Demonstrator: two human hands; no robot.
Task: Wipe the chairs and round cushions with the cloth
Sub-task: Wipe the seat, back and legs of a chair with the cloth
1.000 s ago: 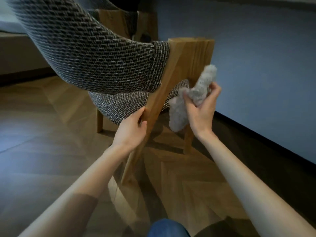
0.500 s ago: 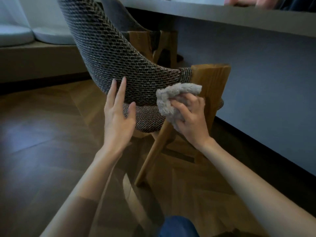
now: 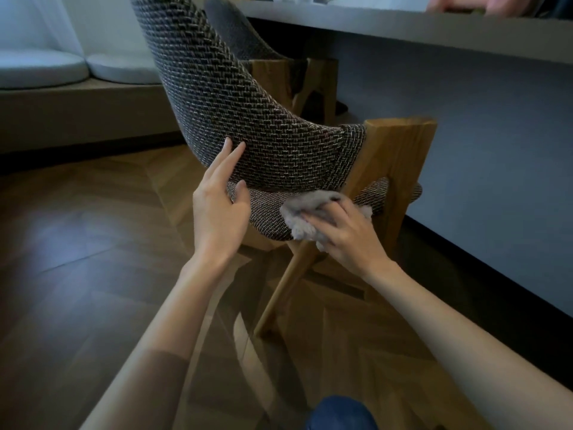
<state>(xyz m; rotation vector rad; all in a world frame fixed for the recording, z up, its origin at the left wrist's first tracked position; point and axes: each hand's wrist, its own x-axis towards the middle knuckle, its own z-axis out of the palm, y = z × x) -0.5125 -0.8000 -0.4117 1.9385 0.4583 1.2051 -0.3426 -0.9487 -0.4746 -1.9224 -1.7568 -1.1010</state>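
A chair [image 3: 235,97] with grey woven upholstery and slanted wooden legs [image 3: 393,169] fills the middle of the view. My left hand [image 3: 218,206] lies flat against the lower back shell, fingers straight. My right hand [image 3: 347,235] presses a fluffy grey cloth [image 3: 305,212] onto the side of the woven seat, just left of the wooden leg, with the fingers spread over the cloth. Two pale round cushions [image 3: 40,68] lie on a low platform at the far left.
A second grey chair [image 3: 238,32] stands behind the first, under a long grey counter [image 3: 403,29]. A blue-grey wall panel runs along the right. The floor is dark herringbone wood [image 3: 77,259]. My knee in blue jeans [image 3: 341,412] shows at the bottom edge.
My right hand has carried the cloth from the wooden leg top down onto the seat's side. My left hand let go of the leg and now rests flat on the back shell.
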